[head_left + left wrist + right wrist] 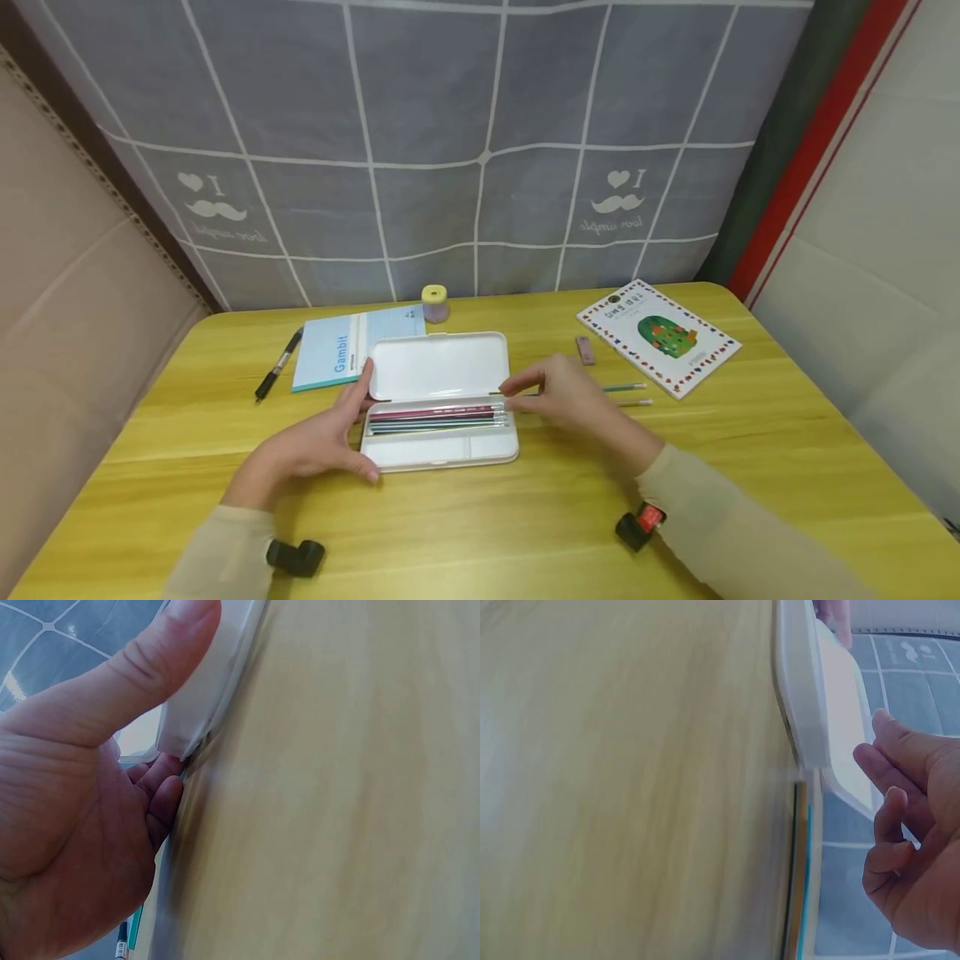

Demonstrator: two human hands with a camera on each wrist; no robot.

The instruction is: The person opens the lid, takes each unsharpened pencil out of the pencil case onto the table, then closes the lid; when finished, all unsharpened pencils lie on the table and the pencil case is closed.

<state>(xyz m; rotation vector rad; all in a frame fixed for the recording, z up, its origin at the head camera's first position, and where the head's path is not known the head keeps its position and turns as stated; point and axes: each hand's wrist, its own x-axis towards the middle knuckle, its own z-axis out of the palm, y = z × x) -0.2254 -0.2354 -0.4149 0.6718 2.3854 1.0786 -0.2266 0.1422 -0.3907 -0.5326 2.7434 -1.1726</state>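
Left hand (pixel 311 446): thumb and fingers (pixel 161 799) curl round the near left corner of the open white pencil case (pixel 438 400), thumb on its front rim; the left wrist view shows the thumb pressed on the white edge, the other fingers tucked beside it. Right hand (pixel 566 392): fingers loosely bent and narrow at the case's right end, by the ends of the pencils (pixel 435 414) lying in the tray; whether they pinch one cannot be told. The right wrist view shows these fingers (pixel 889 761) just off the case wall, touching nothing clearly. Behind the left fingers, a light blue notebook (pixel 345 346) reads "Gambit"; a black pen (pixel 277 365) lies further left. Beyond the right fingers lie two loose pencils (pixel 626 394), a small eraser (pixel 585 350) and a picture book (pixel 658 336) whose title is too small to read. A yellow-capped sharpener (pixel 434 302) stands at the worktop's (pixel 525 525) far edge. The grey backdrop (pixel 480 150) reads "I", a moustache, "love simple". Bare worktop lies near and right of both hands.
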